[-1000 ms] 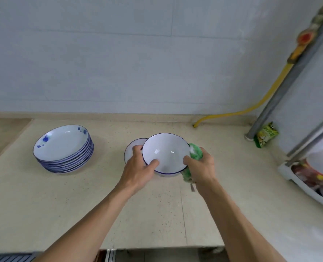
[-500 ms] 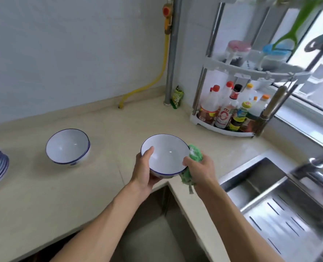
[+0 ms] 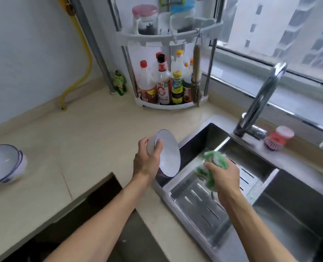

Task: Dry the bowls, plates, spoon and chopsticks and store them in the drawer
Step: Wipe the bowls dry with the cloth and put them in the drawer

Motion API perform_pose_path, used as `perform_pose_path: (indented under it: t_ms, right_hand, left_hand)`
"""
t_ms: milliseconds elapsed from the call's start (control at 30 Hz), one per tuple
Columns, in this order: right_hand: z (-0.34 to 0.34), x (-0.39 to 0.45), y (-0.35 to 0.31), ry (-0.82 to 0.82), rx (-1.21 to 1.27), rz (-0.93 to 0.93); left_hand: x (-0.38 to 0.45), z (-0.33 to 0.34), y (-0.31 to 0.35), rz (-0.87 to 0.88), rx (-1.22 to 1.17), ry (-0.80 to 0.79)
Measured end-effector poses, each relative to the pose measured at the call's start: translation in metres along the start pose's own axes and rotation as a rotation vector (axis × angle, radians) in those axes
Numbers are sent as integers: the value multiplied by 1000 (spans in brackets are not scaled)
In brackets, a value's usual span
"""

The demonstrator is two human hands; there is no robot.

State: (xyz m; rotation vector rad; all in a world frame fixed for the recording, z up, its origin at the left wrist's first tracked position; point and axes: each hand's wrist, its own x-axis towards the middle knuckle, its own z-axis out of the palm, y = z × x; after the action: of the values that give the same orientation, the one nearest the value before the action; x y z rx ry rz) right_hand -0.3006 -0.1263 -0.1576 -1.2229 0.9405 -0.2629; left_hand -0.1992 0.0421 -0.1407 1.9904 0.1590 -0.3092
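My left hand (image 3: 147, 159) grips a white bowl (image 3: 169, 155) with a dark blue rim, tipped on its side so its mouth faces right over the edge of the steel sink (image 3: 289, 210). Just to its right, my right hand (image 3: 223, 176) clutches a green and white cloth (image 3: 212, 165) above the slotted drain tray (image 3: 204, 205) in the sink. The cloth and the bowl are apart. At the far left of the beige counter (image 3: 85, 144) stand stacked white bowls (image 3: 3, 164) with blue rims.
A corner rack (image 3: 166, 72) of sauce bottles stands behind the sink. A chrome tap (image 3: 259, 99) and a red dish brush (image 3: 278, 138) are at the sink's back edge. A yellow hose (image 3: 81, 59) runs down the wall. A dark gap (image 3: 92, 210) opens below the counter's inner corner.
The view has swung right from the counter to the sink. The bowl went from mouth-up to tipped sideways over the sink, and my right hand with the cloth came off its rim.
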Motion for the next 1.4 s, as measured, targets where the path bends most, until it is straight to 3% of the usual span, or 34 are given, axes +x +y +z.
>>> perform_pose_path:
  t_ms: [133, 300, 400, 633, 800, 867, 933, 1000, 1067, 1133, 1267, 1333, 1400]
  right_hand:
    - [-24, 15, -1, 21, 6, 17]
    - [-33, 20, -10, -45, 111, 45]
    - [-32, 20, -18, -68, 200, 67]
    - [-24, 20, -11, -99, 11, -52]
    - [4, -1, -16, -346, -17, -129]
    - [22, -14, -16, -571, -168, -221]
    - [33, -18, -10, -784, -535, -406]
    - [27, -5, -6, -805, -1155, -696]
    - [16, 11, -7, -741, -1527, -929]
    - [16, 16, -11, -722, -1550, -954]
    - [34, -10, -14, -921, -1079, -663]
    - [28, -8, -12, -934, -1175, -742]
    - [17, 11, -8, -836, -1429, -908]
  left_hand:
    - [-2, 26, 4, 223, 431, -47]
    - [2, 40, 9, 273, 601, -84]
    - [5, 41, 13, 252, 612, -97]
    - [9, 38, 19, 164, 464, -145]
    - [8, 36, 20, 25, 212, -216]
    - [6, 38, 21, -19, 102, -237]
    - [8, 33, 26, -48, 13, -265]
    - [10, 23, 33, -79, -58, -306]
    - [12, 15, 35, -60, -32, -324]
    - [9, 14, 35, -19, -18, -286]
    - [7, 19, 33, -28, -103, -181]
    - [6, 14, 33, -59, -101, -257]
    - [6, 8, 32, -89, -72, -317]
